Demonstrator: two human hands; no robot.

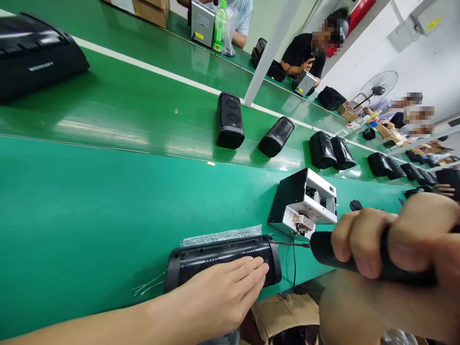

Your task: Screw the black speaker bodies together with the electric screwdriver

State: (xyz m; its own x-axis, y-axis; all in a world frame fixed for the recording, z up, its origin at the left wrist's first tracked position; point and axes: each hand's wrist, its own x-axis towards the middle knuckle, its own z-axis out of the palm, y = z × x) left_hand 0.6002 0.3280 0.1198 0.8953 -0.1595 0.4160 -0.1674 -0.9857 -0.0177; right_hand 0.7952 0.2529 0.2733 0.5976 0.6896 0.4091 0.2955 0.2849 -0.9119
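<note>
A black speaker housing [230, 254] lies on its side near the front edge of the green bench. My left hand [230, 287] rests flat on it, fingers stretched out along the casing. Wrapped in the fingers of my right hand [413, 239] is a black electric screwdriver [323, 247]. Its long thin bit points left and reaches the right end of the speaker; whether the tip sits in a screw is too small to tell. Behind the speaker lies a strip of clear bubble wrap [223, 235], partly covered by it.
A black and white screw feeder [305, 203] stands behind the bit. Several speakers, one nearby [230, 120], line the darker green conveyor [143, 96]. An open carton [287, 314] sits below the bench edge. Across the line, a person [302, 52] works at another bench.
</note>
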